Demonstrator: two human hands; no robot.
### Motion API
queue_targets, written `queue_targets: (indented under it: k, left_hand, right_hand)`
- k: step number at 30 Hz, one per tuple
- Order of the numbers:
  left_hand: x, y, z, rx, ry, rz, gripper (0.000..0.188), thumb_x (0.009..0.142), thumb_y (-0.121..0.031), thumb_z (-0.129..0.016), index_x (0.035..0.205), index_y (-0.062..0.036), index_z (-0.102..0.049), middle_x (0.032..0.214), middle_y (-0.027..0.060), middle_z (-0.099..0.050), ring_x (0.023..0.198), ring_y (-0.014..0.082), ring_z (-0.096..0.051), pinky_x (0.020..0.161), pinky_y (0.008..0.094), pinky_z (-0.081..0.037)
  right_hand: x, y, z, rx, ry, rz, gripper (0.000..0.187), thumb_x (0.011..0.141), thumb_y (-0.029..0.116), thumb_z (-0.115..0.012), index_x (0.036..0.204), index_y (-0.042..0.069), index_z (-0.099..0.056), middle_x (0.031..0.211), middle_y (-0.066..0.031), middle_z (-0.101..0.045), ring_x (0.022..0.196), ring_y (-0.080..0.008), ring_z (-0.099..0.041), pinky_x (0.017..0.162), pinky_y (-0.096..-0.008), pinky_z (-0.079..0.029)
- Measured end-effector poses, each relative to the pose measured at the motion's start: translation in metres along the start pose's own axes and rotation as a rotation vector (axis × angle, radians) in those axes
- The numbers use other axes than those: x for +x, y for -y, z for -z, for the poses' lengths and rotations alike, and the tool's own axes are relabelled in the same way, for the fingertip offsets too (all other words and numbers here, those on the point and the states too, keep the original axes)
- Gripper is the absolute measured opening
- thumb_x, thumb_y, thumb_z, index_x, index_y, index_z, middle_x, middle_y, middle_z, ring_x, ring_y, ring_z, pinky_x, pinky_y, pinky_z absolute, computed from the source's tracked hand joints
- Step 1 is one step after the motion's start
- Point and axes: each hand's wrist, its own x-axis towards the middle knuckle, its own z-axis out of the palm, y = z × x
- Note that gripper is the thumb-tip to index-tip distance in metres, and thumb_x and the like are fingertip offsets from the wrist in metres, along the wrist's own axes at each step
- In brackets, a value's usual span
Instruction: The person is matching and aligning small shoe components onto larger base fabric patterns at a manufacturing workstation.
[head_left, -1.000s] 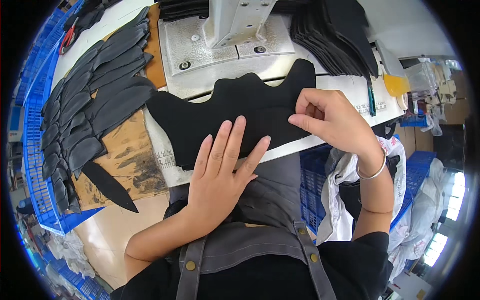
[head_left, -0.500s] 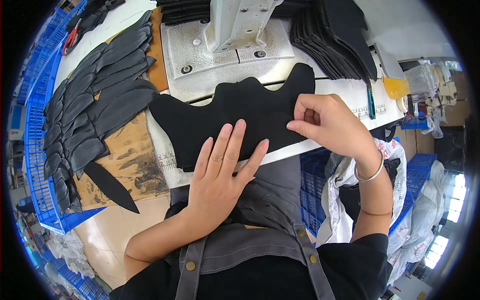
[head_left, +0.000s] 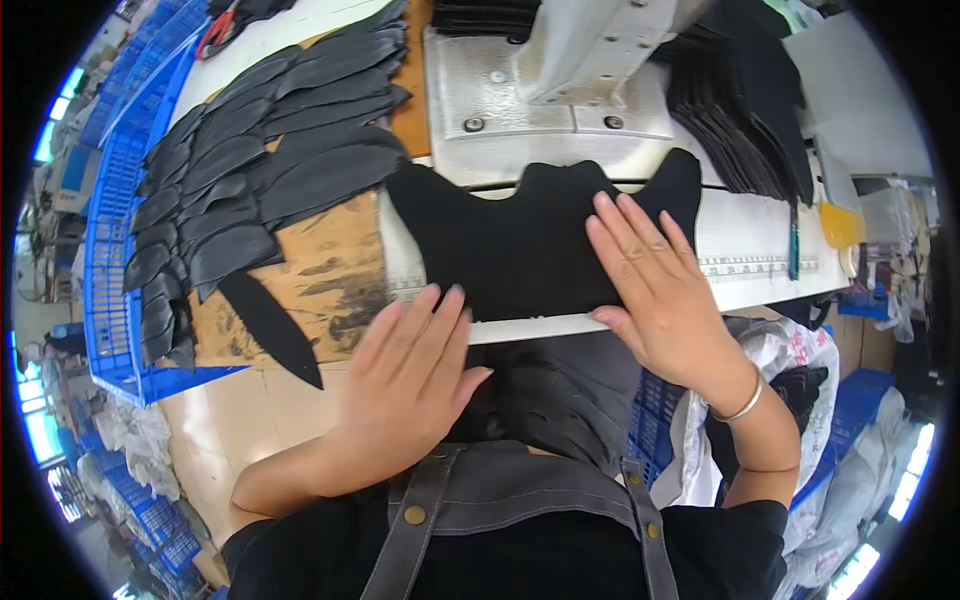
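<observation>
A black fabric piece with a wavy far edge lies flat on the white sewing machine table, close to its front edge. My right hand rests flat on the right part of the piece, its fingers stretched out and the thumb at the near edge. Near the lower left corner of the piece is my left hand, fingers extended and slightly blurred; I cannot tell whether its fingertips touch the fabric. Neither hand grips anything.
Dark grey leaf-shaped pieces overlap on a stained brown board to the left, beside a blue crate. The white machine column rises at the back. Stacked black pieces and a teal tool are at right.
My right hand has gone from pinched fingers to lying flat on the fabric. My left hand has slid off toward the lower left. The view has shifted, moving the scene rightward.
</observation>
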Motion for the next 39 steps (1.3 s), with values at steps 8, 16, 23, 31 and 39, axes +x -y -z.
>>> queue_targets:
  k: [8, 16, 23, 31, 39]
  left_hand:
    - [0.011, 0.019, 0.021, -0.355, -0.298, 0.136, 0.028, 0.073, 0.004, -0.071, 0.100, 0.0008, -0.066, 0.091, 0.0108, -0.063, 0.079, 0.0252, -0.062, 0.070, 0.0326, -0.050]
    - [0.015, 0.035, -0.013, -0.134, -0.215, -0.212, 0.026, 0.072, -0.008, -0.071, 0.097, -0.0025, -0.068, 0.107, 0.0095, -0.065, 0.105, 0.0264, -0.061, 0.099, 0.0426, -0.045]
    - [0.016, 0.035, -0.020, -0.243, -0.262, -0.144, 0.017, 0.071, -0.003, -0.074, 0.085, -0.0044, -0.064, 0.103, 0.0087, -0.066, 0.104, 0.0254, -0.062, 0.098, 0.0431, -0.046]
    - [0.016, 0.033, -0.020, -0.324, -0.285, -0.103, 0.017, 0.070, -0.002, -0.074, 0.083, -0.0047, -0.064, 0.102, 0.0076, -0.066, 0.101, 0.0260, -0.063, 0.097, 0.0428, -0.046]
    - [0.022, 0.030, -0.016, -0.303, -0.237, -0.161, 0.016, 0.070, -0.004, -0.074, 0.078, -0.0056, -0.061, 0.103, 0.0086, -0.066, 0.099, 0.0278, -0.063, 0.096, 0.0445, -0.047]
  right_hand:
    - [0.011, -0.005, 0.009, -0.107, -0.147, 0.213, 0.055, 0.071, 0.016, -0.072, 0.119, -0.006, -0.058, 0.130, -0.0230, -0.055, 0.120, -0.0357, -0.054, 0.098, -0.0421, -0.046]
    - [0.011, 0.003, 0.003, -0.193, -0.199, 0.221, 0.049, 0.070, 0.012, -0.069, 0.114, -0.006, -0.061, 0.124, -0.0245, -0.058, 0.114, -0.0367, -0.058, 0.092, -0.0398, -0.051]
    - [0.011, 0.002, 0.001, -0.173, -0.211, 0.201, 0.048, 0.071, 0.012, -0.068, 0.115, -0.005, -0.061, 0.126, -0.0234, -0.057, 0.115, -0.0357, -0.058, 0.092, -0.0401, -0.050]
    - [0.009, 0.003, -0.001, -0.160, -0.229, 0.190, 0.048, 0.071, 0.012, -0.068, 0.116, -0.005, -0.061, 0.126, -0.0227, -0.057, 0.116, -0.0347, -0.058, 0.093, -0.0393, -0.050]
    - [0.010, -0.002, 0.001, -0.155, -0.243, 0.196, 0.049, 0.068, 0.008, -0.067, 0.115, -0.005, -0.061, 0.126, -0.0217, -0.058, 0.114, -0.0348, -0.059, 0.091, -0.0390, -0.051]
